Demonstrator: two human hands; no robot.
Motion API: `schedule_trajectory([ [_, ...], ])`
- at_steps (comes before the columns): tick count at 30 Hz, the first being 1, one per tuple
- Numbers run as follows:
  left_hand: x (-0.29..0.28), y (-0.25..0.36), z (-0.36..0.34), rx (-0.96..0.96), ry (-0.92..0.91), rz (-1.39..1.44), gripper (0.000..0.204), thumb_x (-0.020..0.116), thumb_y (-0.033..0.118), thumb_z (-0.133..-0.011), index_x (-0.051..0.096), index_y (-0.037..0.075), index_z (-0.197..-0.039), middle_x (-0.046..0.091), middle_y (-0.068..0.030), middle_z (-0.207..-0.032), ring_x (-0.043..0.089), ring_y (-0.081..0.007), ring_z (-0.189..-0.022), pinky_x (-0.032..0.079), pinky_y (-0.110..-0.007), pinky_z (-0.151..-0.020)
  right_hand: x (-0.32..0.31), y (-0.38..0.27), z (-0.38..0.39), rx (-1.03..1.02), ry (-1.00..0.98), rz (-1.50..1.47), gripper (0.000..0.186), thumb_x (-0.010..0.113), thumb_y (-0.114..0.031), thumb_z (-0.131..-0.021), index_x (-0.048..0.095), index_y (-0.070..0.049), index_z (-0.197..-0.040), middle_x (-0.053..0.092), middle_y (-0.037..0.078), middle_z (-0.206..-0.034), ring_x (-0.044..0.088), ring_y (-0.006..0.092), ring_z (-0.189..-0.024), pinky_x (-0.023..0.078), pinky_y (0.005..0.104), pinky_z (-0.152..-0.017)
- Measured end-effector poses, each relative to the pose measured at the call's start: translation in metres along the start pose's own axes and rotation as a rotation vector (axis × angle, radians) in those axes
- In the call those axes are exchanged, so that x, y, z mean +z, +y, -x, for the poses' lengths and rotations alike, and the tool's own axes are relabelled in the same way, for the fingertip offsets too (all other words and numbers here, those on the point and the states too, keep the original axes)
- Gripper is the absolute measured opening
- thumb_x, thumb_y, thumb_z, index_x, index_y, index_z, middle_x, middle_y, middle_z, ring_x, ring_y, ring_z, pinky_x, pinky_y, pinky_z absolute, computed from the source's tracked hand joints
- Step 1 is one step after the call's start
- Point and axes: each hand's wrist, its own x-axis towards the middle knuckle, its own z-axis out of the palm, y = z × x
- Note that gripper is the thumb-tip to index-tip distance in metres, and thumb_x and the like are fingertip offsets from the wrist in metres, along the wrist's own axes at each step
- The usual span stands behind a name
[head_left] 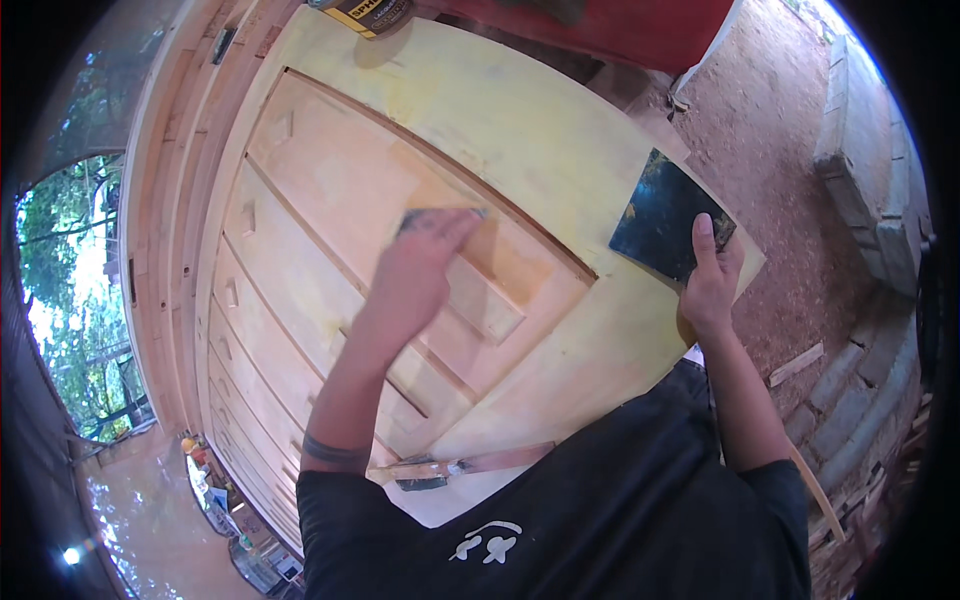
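My left hand (425, 262), slightly blurred, holds a small dark flat pad (418, 218) against a pale wooden drawer front (345, 190), which has orange-tan smears and a wooden handle block below the pad. My right hand (710, 280) grips a black square board (655, 210) with yellowish smears, thumb on top, at the right side of the pale yellow cabinet panel (550, 110). More drawer fronts with small wooden pulls run down to the lower left.
A metal can (365, 20) stands on the panel's far edge, beside a red covered object (640, 25). Dirt ground and concrete blocks (860, 170) lie at the right. A wooden frame (170, 200), window with foliage and cluttered surface (230, 500) are at the left.
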Motion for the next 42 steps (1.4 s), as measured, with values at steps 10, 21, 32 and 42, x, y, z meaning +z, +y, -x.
schedule_trajectory([
  [10,-0.006,0.016,-0.008,-0.031,-0.129,0.022,0.05,0.043,-0.011,-0.072,0.059,0.005,-0.117,0.059,-0.0106,-0.12,0.053,-0.0301,-0.112,0.046,-0.037,-0.092,0.003,0.003,0.001,-0.002,0.018,-0.048,0.023,0.051,-0.021,-0.098,0.06,0.0,-0.099,0.06,-0.001,-0.088,0.051,0.0067,-0.08,0.041,0.0235,-0.073],
  [21,0.013,0.024,0.013,0.138,-0.224,0.044,0.054,0.048,-0.01,-0.069,0.059,0.005,-0.12,0.059,-0.0117,-0.12,0.054,-0.0284,-0.114,0.046,-0.036,-0.095,0.007,-0.008,0.001,-0.044,-0.021,-0.002,0.024,0.05,-0.022,-0.099,0.06,0.0,-0.098,0.059,-0.001,-0.087,0.051,0.007,-0.08,0.041,0.0231,-0.075],
  [32,0.026,0.046,0.004,0.041,-0.127,-0.071,0.046,0.049,-0.007,-0.074,0.06,0.006,-0.116,0.059,-0.0104,-0.117,0.055,-0.0291,-0.11,0.048,-0.037,-0.088,0.002,-0.001,0.001,-0.013,-0.016,0.007,0.025,0.052,-0.024,-0.097,0.059,0.0,-0.102,0.058,-0.002,-0.088,0.05,0.0076,-0.08,0.04,0.0245,-0.073],
  [42,0.055,0.037,0.009,0.136,0.141,-0.123,0.048,0.05,-0.009,-0.07,0.058,0.002,-0.116,0.056,-0.0134,-0.117,0.053,-0.0322,-0.112,0.048,-0.04,-0.091,0.013,-0.009,0.001,-0.001,0.01,-0.077,0.025,0.053,-0.024,-0.098,0.052,-0.007,-0.08,0.043,-0.008,-0.072,0.036,0.0025,-0.066,0.03,0.0208,-0.059],
])
